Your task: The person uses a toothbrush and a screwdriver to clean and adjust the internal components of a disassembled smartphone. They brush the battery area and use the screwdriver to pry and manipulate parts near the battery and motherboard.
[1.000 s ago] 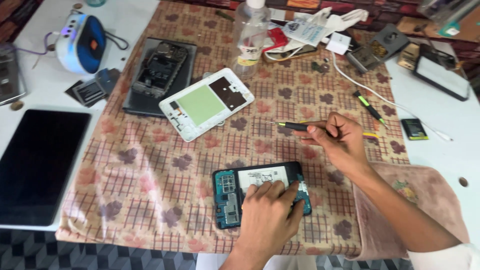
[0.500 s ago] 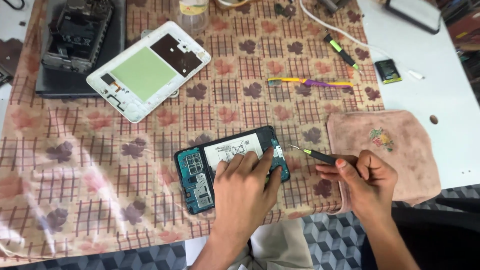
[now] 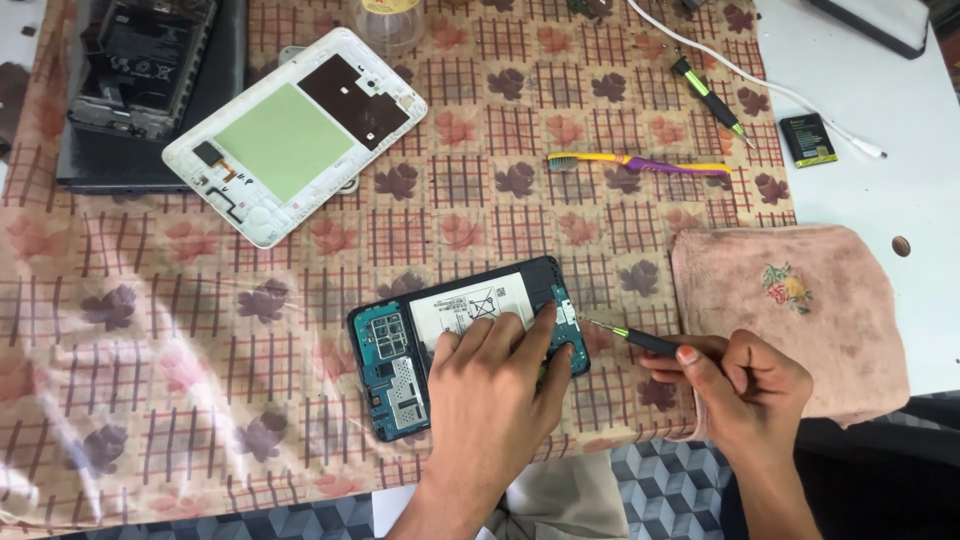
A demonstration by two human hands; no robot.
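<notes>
**Inspector:** State the position of the opened device (image 3: 440, 350).

**Assistant:** It lies back-up at the near edge of the patterned cloth (image 3: 480, 200), blue circuit board exposed. The left hand (image 3: 495, 395) rests flat on it, fingers spread and loose, pinning its white battery. The right hand (image 3: 745, 385) is clenched around a slim screwdriver (image 3: 625, 335), whose tip sits just beside the device's right edge.

**Inspector:** Risks?

**Assistant:** In my judgement, the tip could skid off a screw and scratch the board if the pinning hand eases. The device sits close to the cloth's edge, so a push could slide it off. Loose screws would be hard to see on the busy pattern.

**Inspector:** Labels and packages?

**Assistant:** The battery's white label bears black symbols, partly covered by the fingers. A small black rectangular battery (image 3: 808, 138) with a green-yellow label lies on the white table (image 3: 880, 100), upper right. A white back cover (image 3: 295, 135) with a green panel and a dark patch lies upper left. The pink towel (image 3: 790, 320) carries a flower motif. A yellow and purple toothbrush (image 3: 640, 162) lies mid-cloth.
</notes>
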